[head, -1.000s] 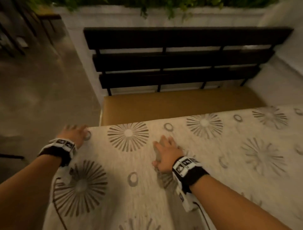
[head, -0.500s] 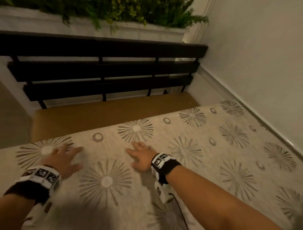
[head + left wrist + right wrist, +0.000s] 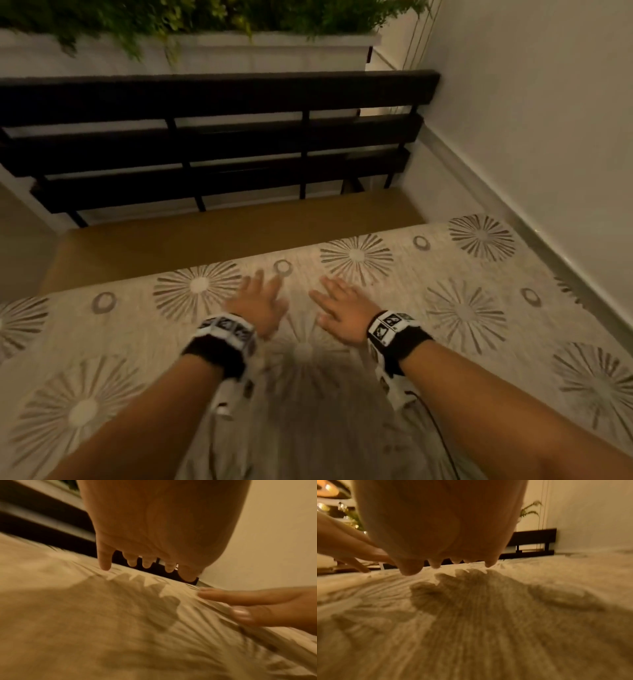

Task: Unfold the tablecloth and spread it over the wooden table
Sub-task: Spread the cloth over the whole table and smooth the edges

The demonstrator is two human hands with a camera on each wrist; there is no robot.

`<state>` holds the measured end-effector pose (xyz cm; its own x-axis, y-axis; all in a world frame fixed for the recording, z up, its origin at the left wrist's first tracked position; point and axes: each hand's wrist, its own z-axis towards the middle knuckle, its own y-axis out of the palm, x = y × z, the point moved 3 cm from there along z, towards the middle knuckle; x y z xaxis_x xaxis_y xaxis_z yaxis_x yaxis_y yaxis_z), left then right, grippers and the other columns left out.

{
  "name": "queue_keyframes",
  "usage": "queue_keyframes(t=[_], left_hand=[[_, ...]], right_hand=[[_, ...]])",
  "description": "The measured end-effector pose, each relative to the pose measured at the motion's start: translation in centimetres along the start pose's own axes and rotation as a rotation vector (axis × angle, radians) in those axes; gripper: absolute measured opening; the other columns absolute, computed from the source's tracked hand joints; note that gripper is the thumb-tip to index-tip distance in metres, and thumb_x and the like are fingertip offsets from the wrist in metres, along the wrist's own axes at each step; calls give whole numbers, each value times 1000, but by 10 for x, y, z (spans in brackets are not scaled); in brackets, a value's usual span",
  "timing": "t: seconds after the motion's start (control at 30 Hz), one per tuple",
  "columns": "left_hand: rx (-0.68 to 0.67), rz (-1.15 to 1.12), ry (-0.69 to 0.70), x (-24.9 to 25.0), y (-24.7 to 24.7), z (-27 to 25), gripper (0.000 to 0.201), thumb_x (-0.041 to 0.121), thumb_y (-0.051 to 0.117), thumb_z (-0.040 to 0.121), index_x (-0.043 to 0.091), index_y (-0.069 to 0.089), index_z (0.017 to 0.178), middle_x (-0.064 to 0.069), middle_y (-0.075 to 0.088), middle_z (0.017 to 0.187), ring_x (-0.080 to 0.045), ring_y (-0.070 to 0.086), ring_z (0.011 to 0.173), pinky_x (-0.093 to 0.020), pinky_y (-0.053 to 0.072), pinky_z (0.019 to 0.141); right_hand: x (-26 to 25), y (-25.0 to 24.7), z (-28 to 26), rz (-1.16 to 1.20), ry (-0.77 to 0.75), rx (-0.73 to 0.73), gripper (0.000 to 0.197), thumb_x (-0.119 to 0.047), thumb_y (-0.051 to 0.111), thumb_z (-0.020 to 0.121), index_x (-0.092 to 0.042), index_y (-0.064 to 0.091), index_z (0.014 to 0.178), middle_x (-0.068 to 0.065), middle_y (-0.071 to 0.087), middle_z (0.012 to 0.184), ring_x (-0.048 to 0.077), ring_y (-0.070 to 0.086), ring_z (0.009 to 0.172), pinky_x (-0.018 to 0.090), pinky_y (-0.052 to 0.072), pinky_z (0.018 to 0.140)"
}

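A beige tablecloth printed with grey starbursts and rings lies spread flat over the table, which it hides. Both hands lie palm down on it near its far edge, side by side with fingers straight. My left hand is just left of my right hand. In the left wrist view the left fingers reach down to the tablecloth and the right hand lies flat beside them. The right wrist view shows my right fingertips touching the tablecloth.
A dark slatted bench with a tan seat stands just beyond the cloth's far edge. A white planter with green plants sits behind it. A white wall runs along the right side.
My left hand has slid right across the cloth, from the far left corner to close beside my right hand. The view has swung right toward the wall.
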<state>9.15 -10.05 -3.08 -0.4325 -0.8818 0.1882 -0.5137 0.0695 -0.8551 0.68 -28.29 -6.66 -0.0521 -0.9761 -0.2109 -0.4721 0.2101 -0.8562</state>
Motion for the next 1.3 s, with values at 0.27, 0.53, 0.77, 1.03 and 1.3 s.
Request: queue_keyframes(t=[0.27, 0.53, 0.77, 1.03, 1.3], left_hand=[[-108, 82, -34, 26, 35, 29, 61, 64, 25, 92, 54, -4, 145, 2, -15, 161, -36, -9, 147, -64, 13, 112], [-82, 130, -80, 46, 23, 30, 72, 64, 43, 77, 51, 15, 142, -4, 7, 159, -39, 12, 142, -62, 25, 110], [106, 145, -107, 183, -13, 83, 72, 68, 39, 84, 37, 21, 146, -8, 13, 160, -37, 11, 146, -60, 19, 113], [-93, 88, -166, 209, 34, 144, 100, 90, 38, 66, 51, -8, 146, -13, -10, 160, -43, -5, 146, -54, 2, 119], [-113, 65, -196, 208, 33, 143, 101, 90, 40, 65, 52, -8, 145, -12, -14, 160, -45, -8, 145, -54, 5, 119]], right_hand=[[181, 2, -63, 134, 530, 123, 65, -62, 17, 95, -37, -7, 151, -6, -16, 161, 20, -10, 149, 50, -1, 118], [272, -2, -132, 174, 810, 18, 71, -59, 19, 96, -25, -5, 154, 9, -13, 161, 33, -5, 148, 50, 2, 119], [243, -44, -39, 136, 127, 3, 62, -47, 31, 99, -31, 6, 153, 2, -12, 162, 26, -10, 149, 47, 2, 120], [412, -59, -48, 153, 411, 147, 71, -62, 24, 92, -31, 4, 153, 3, -7, 163, 27, -3, 149, 48, 4, 118], [501, -38, -79, 651, 720, 49, 99, -84, 20, 79, -19, 14, 154, 14, 20, 159, 35, 26, 143, 47, 20, 118]])
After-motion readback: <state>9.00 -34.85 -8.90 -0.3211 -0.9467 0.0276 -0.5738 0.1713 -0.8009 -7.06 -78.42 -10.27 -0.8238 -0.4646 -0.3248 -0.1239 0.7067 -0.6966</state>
